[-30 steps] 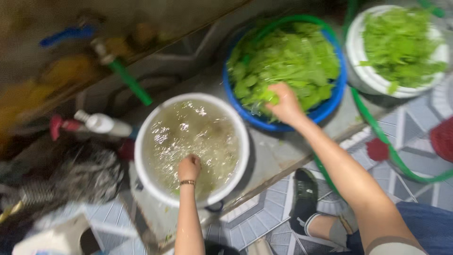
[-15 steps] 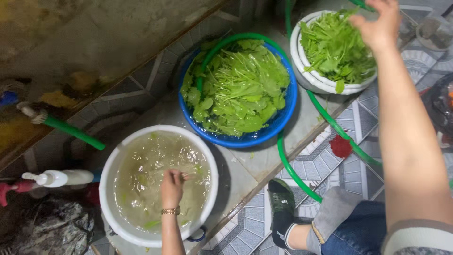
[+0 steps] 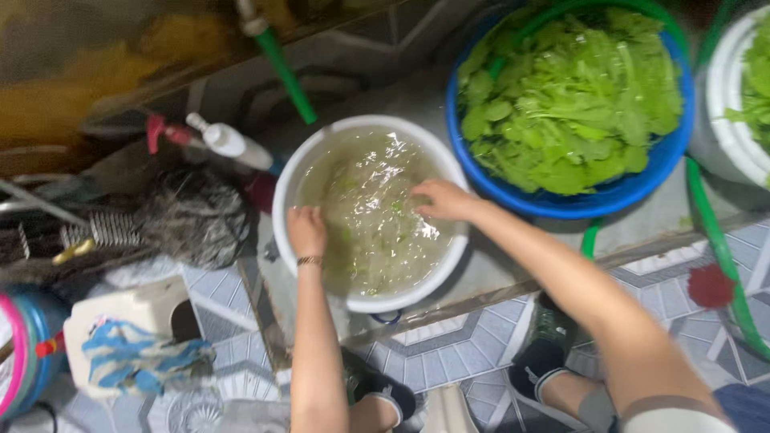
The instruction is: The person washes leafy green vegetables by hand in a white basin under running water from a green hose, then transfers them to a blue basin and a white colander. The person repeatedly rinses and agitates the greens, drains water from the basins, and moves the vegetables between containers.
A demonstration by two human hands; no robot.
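Note:
A white basin full of water with bits of green leaf stands in the middle. My left hand rests at its near-left rim, fingers curled into the water. My right hand reaches in from the right, fingers spread on the water's surface. Neither hand visibly holds anything. To the right, a blue basin is heaped with green leafy vegetables. A white basin with more greens sits at the far right edge.
A green hose curves round the blue basin; another green hose hangs from a tap at the top. A spray bottle, a dark scrubbing net, and a white stool lie left. My shoes stand on patterned tiles.
My right hand has come down from the far white basin into the water basin. The view has shifted left and closer. My left hand stays in the water.

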